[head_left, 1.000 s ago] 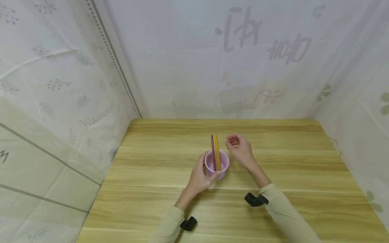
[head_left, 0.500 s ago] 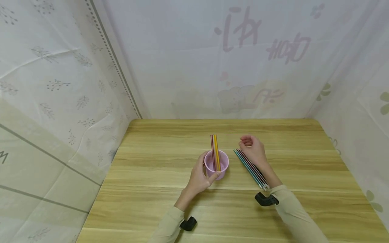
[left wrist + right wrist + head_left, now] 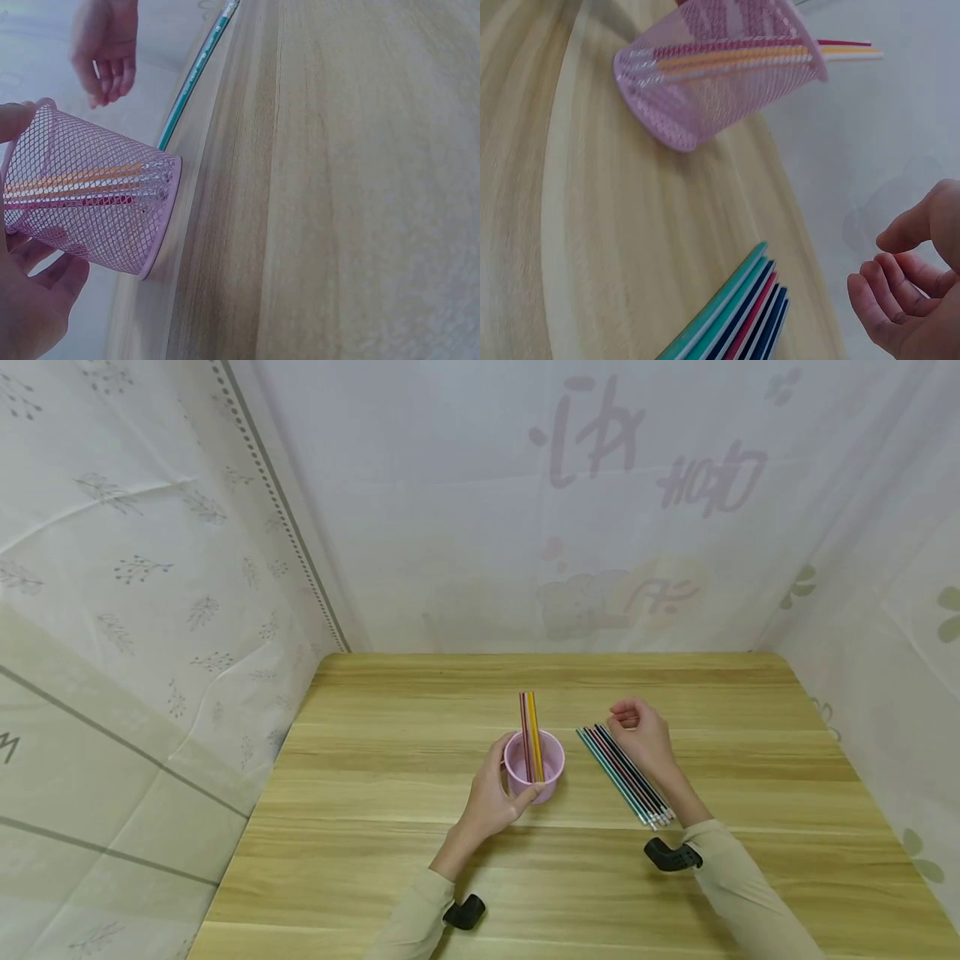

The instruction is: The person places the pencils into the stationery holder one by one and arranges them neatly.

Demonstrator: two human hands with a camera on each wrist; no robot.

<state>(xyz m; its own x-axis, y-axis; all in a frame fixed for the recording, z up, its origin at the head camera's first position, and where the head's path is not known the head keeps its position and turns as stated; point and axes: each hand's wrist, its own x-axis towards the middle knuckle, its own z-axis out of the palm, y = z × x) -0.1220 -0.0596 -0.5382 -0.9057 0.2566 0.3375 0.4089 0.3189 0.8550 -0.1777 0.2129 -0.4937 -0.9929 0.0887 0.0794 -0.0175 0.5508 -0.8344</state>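
Note:
My left hand [image 3: 491,797] grips a pink mesh pencil cup [image 3: 549,792], thumb at the near rim and fingers around its left side. The cup stands upright on the table. Inside it a few pencils [image 3: 531,727] in dark red, yellow and white lean together, their eraser ends down at the mesh bottom [image 3: 649,67]. To the cup's right, several green, dark blue and red pencils [image 3: 626,777] lie side by side on the wood, white erasers towards me. Over their far ends hovers my right hand [image 3: 642,731], fingers loosely curled with nothing in them.
The wood-grain table [image 3: 360,827] runs back to a printed cloth wall [image 3: 450,552]. More patterned cloth [image 3: 135,610] closes off the left side, and another sheet hangs at the right. Each wrist carries a black camera mount [image 3: 673,856].
My right hand has moved to the right, away from the cup, and the row of pencils beneath its arm has come into view. The left hand and the cup have stayed put.

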